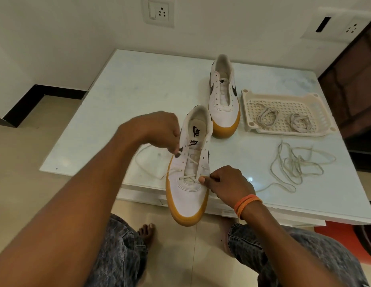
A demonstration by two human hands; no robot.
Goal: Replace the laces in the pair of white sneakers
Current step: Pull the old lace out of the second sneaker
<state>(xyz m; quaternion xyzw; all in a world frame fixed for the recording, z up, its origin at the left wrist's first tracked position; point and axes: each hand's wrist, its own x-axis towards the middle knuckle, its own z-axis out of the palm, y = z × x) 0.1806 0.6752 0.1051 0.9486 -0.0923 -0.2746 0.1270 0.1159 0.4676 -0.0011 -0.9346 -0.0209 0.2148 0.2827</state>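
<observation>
Meanwhile tray [248, 106] holds 2 coiled laces [266, 118]; both hands [159, 131] pinch sneaker's lace [190, 162].

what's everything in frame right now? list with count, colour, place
near sneaker: 1, white, gum sole, table's near edge, partly laced
far sneaker: 1, white, gum sole, unlaced, mid-table
tray: 1, cream plastic, right of far sneaker
coiled laces: 2, off-white, in tray
loose lace: off-white tangle, table right
table: 1, pale top
wall sockets: 2, white, wall
left hand: pinches lace at near sneaker's left eyelets
right hand: pinches lace at right eyelets, orange wristband
</observation>
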